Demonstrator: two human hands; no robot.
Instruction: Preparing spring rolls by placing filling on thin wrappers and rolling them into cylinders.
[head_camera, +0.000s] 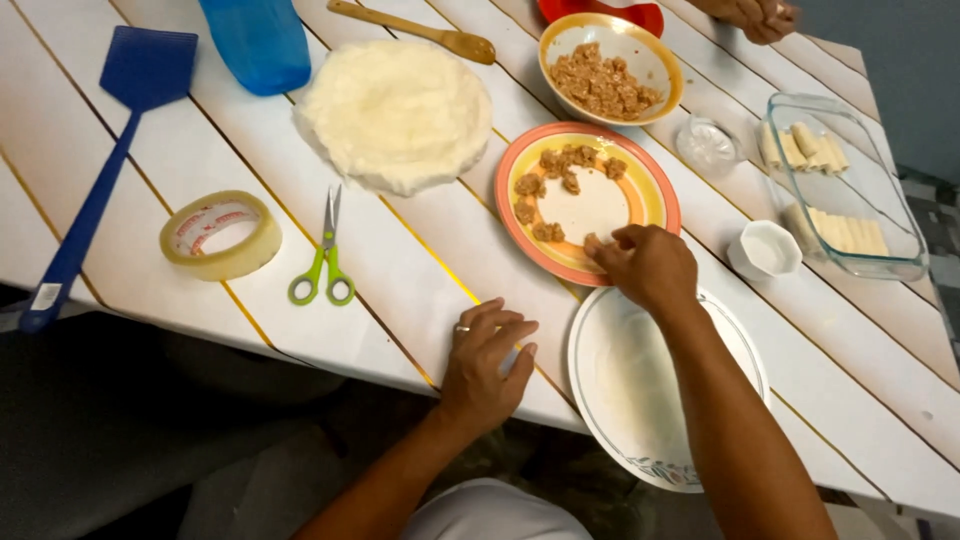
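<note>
We are reaching with the right hand (645, 262), fingers pinched on a small lump of minced filling (595, 243) at the near rim of the orange-rimmed plate (655, 195), while the left hand (487, 362) is resting loosely curled and empty on the desk (400, 270). Portioning appears under way; the next move seems to call for carrying the lump to the white plate (610, 380) just below.

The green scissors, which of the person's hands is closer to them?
Left. The left hand rests on the table just right of the green scissors. The right hand is farther right, at the edge of the orange-rimmed plate.
</note>
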